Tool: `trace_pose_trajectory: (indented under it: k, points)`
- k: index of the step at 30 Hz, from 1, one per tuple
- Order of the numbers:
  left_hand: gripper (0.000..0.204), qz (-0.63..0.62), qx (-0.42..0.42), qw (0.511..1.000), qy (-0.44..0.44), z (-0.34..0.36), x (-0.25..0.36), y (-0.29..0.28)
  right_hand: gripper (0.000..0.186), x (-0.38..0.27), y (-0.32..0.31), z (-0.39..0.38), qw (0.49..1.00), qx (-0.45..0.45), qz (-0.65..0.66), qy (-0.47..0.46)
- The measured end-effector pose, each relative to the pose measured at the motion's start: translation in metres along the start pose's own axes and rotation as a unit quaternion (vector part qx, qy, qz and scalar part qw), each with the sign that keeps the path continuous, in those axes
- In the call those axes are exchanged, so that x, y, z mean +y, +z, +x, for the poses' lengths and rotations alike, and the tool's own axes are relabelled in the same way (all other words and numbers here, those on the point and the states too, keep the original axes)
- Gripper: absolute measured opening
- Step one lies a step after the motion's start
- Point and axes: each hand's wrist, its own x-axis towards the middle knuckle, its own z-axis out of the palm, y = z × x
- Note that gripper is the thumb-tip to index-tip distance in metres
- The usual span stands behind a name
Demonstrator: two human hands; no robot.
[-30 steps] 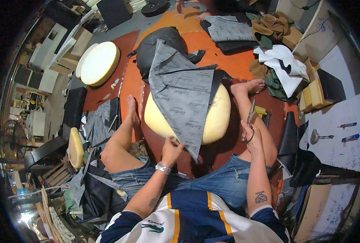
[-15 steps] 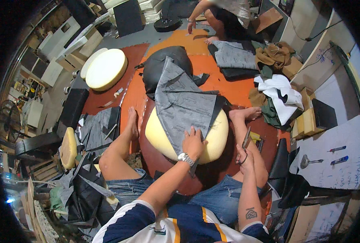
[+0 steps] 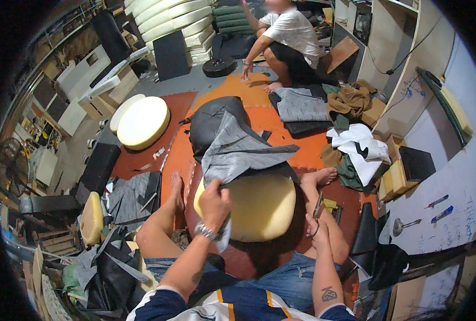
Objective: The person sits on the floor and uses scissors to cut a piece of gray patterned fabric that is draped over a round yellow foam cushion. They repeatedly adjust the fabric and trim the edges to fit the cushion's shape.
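Note:
I sit on the floor with a round yellow foam cushion [image 3: 262,206] between my bare legs. A grey fabric piece [image 3: 238,152] lies folded back over its far edge. My left hand [image 3: 214,202] is shut on the near edge of that fabric, lifted off the foam at the cushion's left side. My right hand [image 3: 318,230] rests by my right knee, shut on a pair of scissors [image 3: 318,206] that point upward. A black padded piece [image 3: 208,120] lies beyond the fabric.
Another round foam cushion [image 3: 141,122] lies at the far left on a brown mat. A second person [image 3: 286,40] crouches at the back near folded grey fabric [image 3: 301,106]. Cloth heaps [image 3: 358,147] lie right; dark scraps [image 3: 128,198] and clutter lie left.
The view has tilted up toward the back of the room. My left hand has gripped the grey fabric and pulled it back, baring most of the cushion's top. The scissors hand stays put.

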Motion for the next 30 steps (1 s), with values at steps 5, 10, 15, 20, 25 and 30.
trace_pose_trajectory:
  k: [5, 10, 15, 20, 25, 30]
  points:
    - [0.015, 0.087, -0.348, 0.929, 0.088, -0.069, -0.028, -0.085, 0.038, -0.004, 0.001, -0.001, 1.000, 0.010, 0.021, -0.002]
    - [0.036, 0.189, -0.709, 0.679, 0.026, -0.100, -0.061, -0.082, 0.037, -0.009, 0.002, -0.006, 0.998, 0.028, 0.050, 0.003]
    - [0.040, 0.139, -0.465, 0.874, 0.003, -0.040, -0.051, -0.013, 0.037, -0.006, -0.001, -0.017, 0.998, 0.011, 0.065, -0.011]
    - [0.038, 0.239, -0.306, 0.918, -0.077, 0.035, -0.080, 0.042, 0.044, -0.011, 0.005, -0.014, 0.998, 0.023, 0.059, 0.031]
    - [0.047, 0.268, -0.369, 0.889, 0.032, 0.053, -0.125, 0.050, 0.049, -0.018, 0.005, -0.014, 0.996, 0.022, 0.067, 0.057]
    - [0.037, 0.242, -0.381, 0.892, 0.025, 0.047, -0.133, 0.050, 0.042, -0.024, 0.002, 0.008, 0.992, -0.005, 0.115, 0.045]
